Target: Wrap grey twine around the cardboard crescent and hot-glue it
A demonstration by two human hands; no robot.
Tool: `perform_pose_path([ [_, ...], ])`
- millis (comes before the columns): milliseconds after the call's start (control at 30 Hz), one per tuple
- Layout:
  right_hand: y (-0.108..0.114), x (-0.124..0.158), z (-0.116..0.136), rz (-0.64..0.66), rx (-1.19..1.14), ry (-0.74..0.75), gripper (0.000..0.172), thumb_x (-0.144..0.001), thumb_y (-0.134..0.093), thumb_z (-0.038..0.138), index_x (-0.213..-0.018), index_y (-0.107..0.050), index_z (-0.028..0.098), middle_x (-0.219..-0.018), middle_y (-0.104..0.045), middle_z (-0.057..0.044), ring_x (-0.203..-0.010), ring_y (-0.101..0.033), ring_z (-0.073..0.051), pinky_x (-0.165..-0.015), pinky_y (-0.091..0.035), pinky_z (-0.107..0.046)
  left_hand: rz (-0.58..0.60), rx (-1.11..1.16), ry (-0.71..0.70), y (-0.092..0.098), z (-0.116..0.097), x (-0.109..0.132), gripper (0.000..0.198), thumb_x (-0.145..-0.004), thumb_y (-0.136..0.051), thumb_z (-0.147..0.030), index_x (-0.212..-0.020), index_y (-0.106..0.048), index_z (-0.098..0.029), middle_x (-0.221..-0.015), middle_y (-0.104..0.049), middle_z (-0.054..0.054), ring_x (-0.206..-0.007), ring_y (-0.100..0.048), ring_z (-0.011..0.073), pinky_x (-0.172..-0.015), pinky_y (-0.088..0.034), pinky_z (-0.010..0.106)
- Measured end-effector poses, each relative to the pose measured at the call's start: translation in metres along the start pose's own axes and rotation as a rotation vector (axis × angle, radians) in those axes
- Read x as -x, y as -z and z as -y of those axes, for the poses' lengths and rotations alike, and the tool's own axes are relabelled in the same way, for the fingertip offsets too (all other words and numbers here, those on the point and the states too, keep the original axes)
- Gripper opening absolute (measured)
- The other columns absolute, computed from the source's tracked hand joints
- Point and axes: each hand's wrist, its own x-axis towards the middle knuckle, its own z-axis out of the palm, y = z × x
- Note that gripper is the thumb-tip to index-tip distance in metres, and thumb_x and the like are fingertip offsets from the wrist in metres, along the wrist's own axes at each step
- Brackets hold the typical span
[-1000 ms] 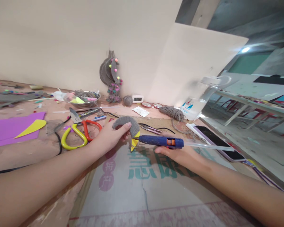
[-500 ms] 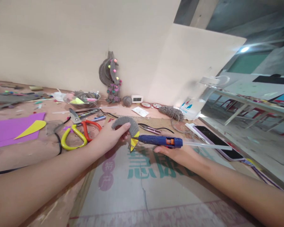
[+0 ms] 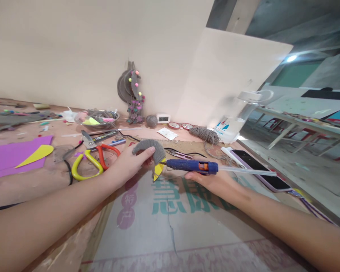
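My left hand (image 3: 130,164) pinches a curved crescent piece (image 3: 151,149) wrapped in grey yarn, with a bare yellow tip (image 3: 158,170) pointing down. My right hand (image 3: 212,181) grips a blue hot glue gun (image 3: 191,165) with an orange trigger part; a clear glue stick (image 3: 248,171) juts out of its back. The gun's nozzle touches the crescent where the yarn ends beside the yellow tip. Both hands hover over a sheet of printed cardboard (image 3: 170,223) on the table.
Yellow-handled scissors (image 3: 83,164) and red-handled scissors (image 3: 107,153) lie left of my left hand. Purple foam with a yellow leaf shape (image 3: 17,155) lies far left. A phone (image 3: 256,170), grey yarn bundle (image 3: 205,134), bowl of scraps (image 3: 98,118) and hanging pompom ornament (image 3: 132,92) stand behind.
The view has shifted slightly. Both hands hold almost still, the glue gun's nozzle staying at the crescent's yarn edge.
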Motion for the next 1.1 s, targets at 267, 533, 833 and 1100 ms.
perform_pose_path([
  [267, 0.001, -0.002, -0.007, 0.005, 0.004, 0.021, 0.035, -0.066, -0.068, 0.04, -0.092, -0.06, 0.018, -0.089, -0.067, -0.004, -0.084, -0.061, -0.02, -0.075, -0.048, -0.029, -0.027, -0.01, -0.014, 0.0, -0.002, 0.001, 0.024, -0.071, -0.061, -0.039, -0.07, -0.062, -0.015, -0.063, -0.062, 0.0, -0.061, -0.055, 0.0141, -0.058, -0.041, 0.023],
  [533, 0.002, -0.002, -0.008, -0.007, 0.047, 0.002, 0.036, -0.069, -0.065, 0.042, -0.095, -0.056, 0.02, -0.093, -0.065, -0.004, -0.086, -0.06, -0.021, -0.076, -0.047, -0.03, -0.015, 0.027, -0.006, 0.0, 0.0, 0.001, 0.024, -0.072, -0.06, -0.039, -0.069, -0.06, -0.015, -0.061, -0.061, 0.0, -0.059, -0.055, 0.0134, -0.059, -0.041, 0.023],
  [833, 0.003, -0.001, -0.002, -0.03, 0.049, -0.016, 0.029, -0.069, -0.064, 0.04, -0.086, -0.056, 0.019, -0.076, -0.063, -0.001, -0.07, -0.058, -0.016, -0.062, -0.044, -0.024, 0.001, 0.023, -0.026, 0.002, 0.005, -0.002, 0.026, -0.072, -0.059, -0.041, -0.07, -0.059, -0.015, -0.061, -0.06, 0.0, -0.058, -0.054, 0.0129, -0.058, -0.042, 0.024],
  [1100, 0.006, -0.002, -0.011, -0.065, 0.093, 0.048, 0.03, -0.067, -0.065, 0.041, -0.086, -0.059, 0.019, -0.076, -0.062, -0.001, -0.07, -0.057, -0.016, -0.061, -0.043, -0.023, 0.007, 0.013, -0.031, 0.003, 0.007, -0.003, 0.028, -0.073, -0.059, -0.043, -0.068, -0.058, -0.015, -0.061, -0.06, 0.0, -0.057, -0.054, 0.0131, -0.057, -0.042, 0.024],
])
